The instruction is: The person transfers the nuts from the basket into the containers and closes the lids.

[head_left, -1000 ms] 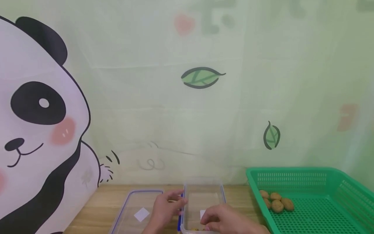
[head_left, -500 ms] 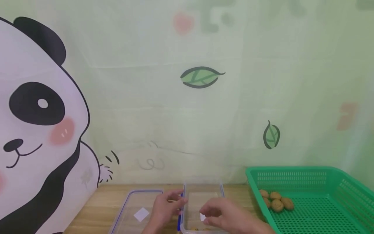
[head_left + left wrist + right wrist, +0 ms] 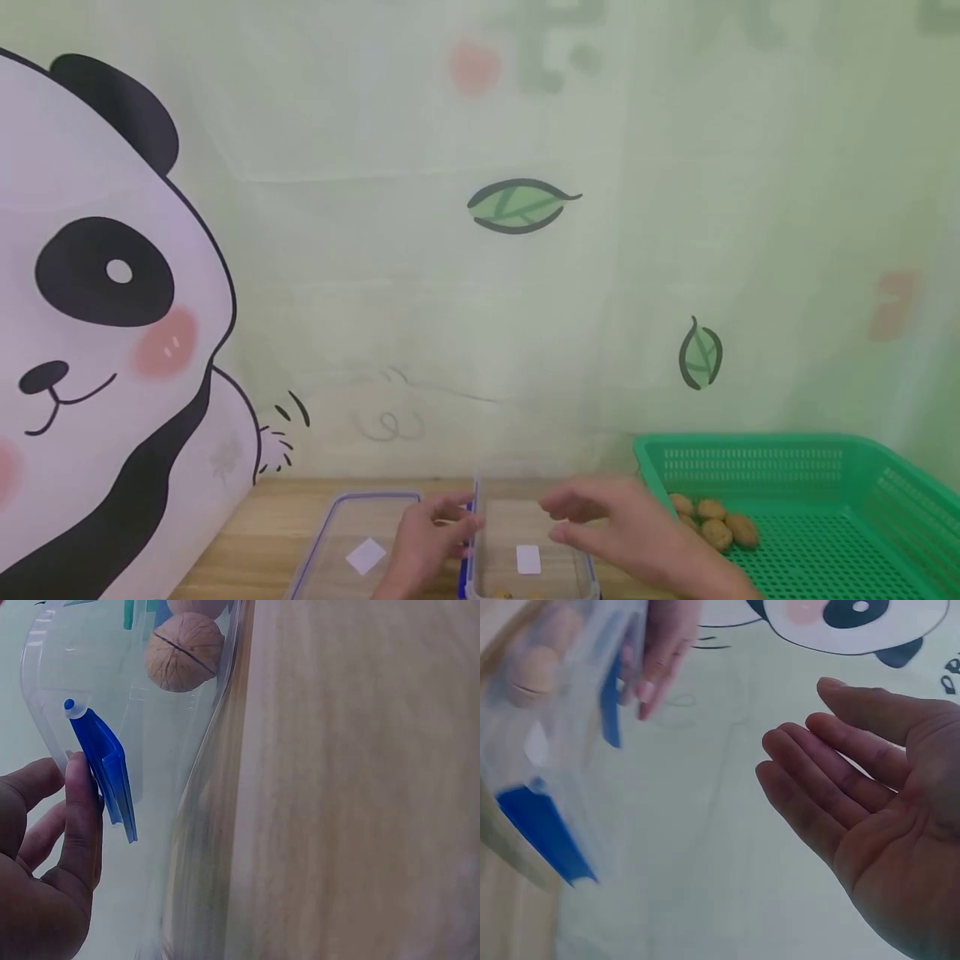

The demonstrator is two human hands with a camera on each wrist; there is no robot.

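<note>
A clear plastic box (image 3: 510, 521) with blue latches stands at the lower middle of the head view. Its left rim is held by my left hand (image 3: 426, 542), thumb on one side and fingers on the other, beside a blue latch (image 3: 109, 769) in the left wrist view. Walnuts (image 3: 184, 652) lie at one end inside the box, one showing a dark seam. Just right of the box my right hand (image 3: 618, 521) is in the air, fingers apart from the thumb and nothing between them. A white label (image 3: 528, 559) shows on the box.
Left of the box lies a clear lid (image 3: 318, 546) with a blue-edged seal and a white square label (image 3: 366, 556). A green plastic basket (image 3: 847, 483) stands at the right, several walnuts (image 3: 716, 535) in its left corner. Behind the wooden table (image 3: 247, 525) hangs a panda-printed cloth (image 3: 360, 250).
My right hand has lifted from low inside the box and moved up and right, its fingers spreading and the white label coming into full view. The left hand stays on the rim.
</note>
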